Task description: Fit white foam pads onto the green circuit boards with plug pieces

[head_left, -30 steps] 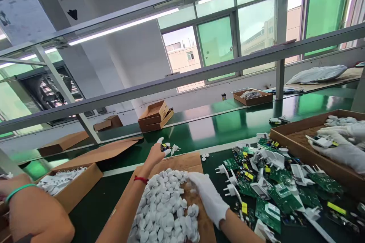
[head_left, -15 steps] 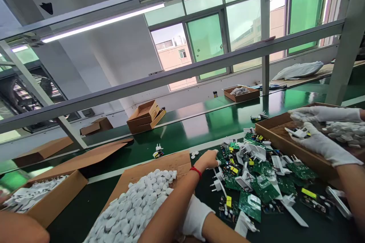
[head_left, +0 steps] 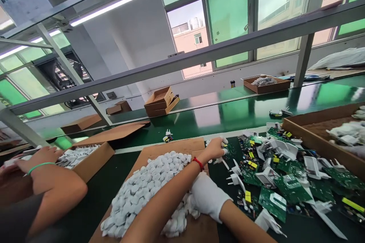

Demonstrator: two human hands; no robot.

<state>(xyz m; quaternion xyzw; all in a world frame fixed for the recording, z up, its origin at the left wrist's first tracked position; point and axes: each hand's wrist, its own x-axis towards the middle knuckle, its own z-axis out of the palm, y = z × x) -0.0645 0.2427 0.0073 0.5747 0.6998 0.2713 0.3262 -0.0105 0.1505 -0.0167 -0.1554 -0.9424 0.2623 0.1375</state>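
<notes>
My left hand (head_left: pixel 216 149), with a red string on its wrist, reaches past the cardboard to the edge of a heap of electronics. Its fingers are closed on a small green circuit board (head_left: pixel 232 152), partly hidden and blurred. Below that forearm, my right hand (head_left: pixel 209 197) in a white glove lies against the pile of small round white pieces (head_left: pixel 148 182); its fingers are hidden. The pile rests on a flat cardboard sheet (head_left: pixel 198 145). Right of my hands, the heap mixes green boards (head_left: pixel 272 202) with white plug housings (head_left: pixel 281 148).
At left, a co-worker's hand (head_left: pixel 42 157) with a green wristband works beside a carton (head_left: pixel 94 161) of white parts. A gloved co-worker's hand (head_left: pixel 349 134) is over a carton (head_left: pixel 296 133) at right. One plug assembly (head_left: pixel 167 136) stands on the green belt (head_left: pixel 196 119) behind.
The view has swung left, bringing the left co-worker's arm into sight. My left hand has drawn slightly left from the heap with the board. My right hand stays by the white pieces.
</notes>
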